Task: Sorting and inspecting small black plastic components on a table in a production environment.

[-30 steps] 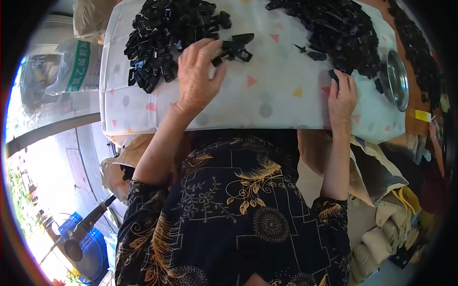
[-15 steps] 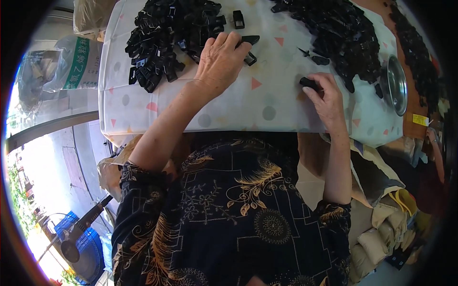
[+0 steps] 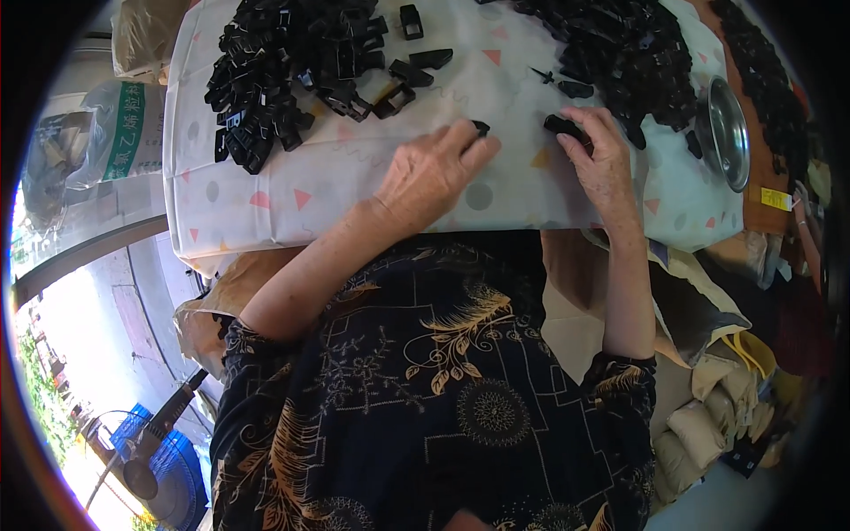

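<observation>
My left hand (image 3: pixel 434 173) is over the patterned tablecloth, closed on a small black plastic part (image 3: pixel 481 128) whose end shows past the fingertips. To its right, my right hand (image 3: pixel 604 164) pinches a black plastic piece (image 3: pixel 561 126) between thumb and fingers. A heap of hollow black plastic housings (image 3: pixel 292 66) lies at the left of the table. Beside it are a few loose ones, among them a black housing (image 3: pixel 394 100) and a slim black piece (image 3: pixel 431 59). A second heap of black parts (image 3: pixel 620 57) spreads over the far right.
A shiny metal bowl (image 3: pixel 728 133) tilts at the table's right edge. More black parts (image 3: pixel 770 88) lie on a brown surface beyond it. Filled plastic bags (image 3: pixel 111 133) stand at the left, a blue fan (image 3: pixel 168 460) below them. Another person's arm (image 3: pixel 807 221) shows at far right.
My left hand has drawn back from the left heap toward me and to the right, carrying a black part. My right hand still holds its piece. The view has shifted slightly.
</observation>
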### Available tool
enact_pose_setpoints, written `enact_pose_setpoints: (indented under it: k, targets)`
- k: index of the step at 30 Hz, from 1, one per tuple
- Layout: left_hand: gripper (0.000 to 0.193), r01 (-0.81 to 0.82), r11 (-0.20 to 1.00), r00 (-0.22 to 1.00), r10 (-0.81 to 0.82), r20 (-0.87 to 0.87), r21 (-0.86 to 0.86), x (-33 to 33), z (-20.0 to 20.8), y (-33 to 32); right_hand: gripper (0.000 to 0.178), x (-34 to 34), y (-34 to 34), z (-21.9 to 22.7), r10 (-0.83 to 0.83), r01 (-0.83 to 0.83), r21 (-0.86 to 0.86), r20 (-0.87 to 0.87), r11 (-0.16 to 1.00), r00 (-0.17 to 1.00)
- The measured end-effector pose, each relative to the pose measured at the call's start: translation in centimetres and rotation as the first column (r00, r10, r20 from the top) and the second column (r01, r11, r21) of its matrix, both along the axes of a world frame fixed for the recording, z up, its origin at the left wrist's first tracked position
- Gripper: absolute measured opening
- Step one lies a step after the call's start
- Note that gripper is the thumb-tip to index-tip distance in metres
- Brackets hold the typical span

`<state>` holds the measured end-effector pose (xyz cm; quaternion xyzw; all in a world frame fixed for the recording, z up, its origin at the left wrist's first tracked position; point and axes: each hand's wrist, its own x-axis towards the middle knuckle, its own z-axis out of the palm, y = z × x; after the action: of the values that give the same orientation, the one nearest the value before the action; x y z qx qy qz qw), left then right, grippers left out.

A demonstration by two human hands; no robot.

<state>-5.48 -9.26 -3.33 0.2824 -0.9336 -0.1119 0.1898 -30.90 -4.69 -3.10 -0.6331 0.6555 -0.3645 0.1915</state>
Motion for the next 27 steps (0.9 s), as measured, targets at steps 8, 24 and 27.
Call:
enact_pose_setpoints:
  k: [8,24,27]
  targets:
    - [0.049,0.133,0.964,0.991,-0.129,-0.035,0.23,-0.9,1.7,-0.3,0.024,-0.5,0.0,-0.6,0.009,-0.033,-0.114,-0.202,0.993,0.979]
    - [0.031,-0.017,0.937,0.999,0.034,-0.042,0.349,-0.7,-0.2,-3.1,0.03,5.7,0.2,-0.4,0.18,-0.263,-0.318,-0.268,0.911,0.947]
    - [0.027,-0.017,0.939,0.998,0.036,-0.049,0.344,-0.6,-0.4,-3.3,0.03,6.1,0.0,-0.4,0.199,-0.303,-0.316,-0.322,0.899,0.926]
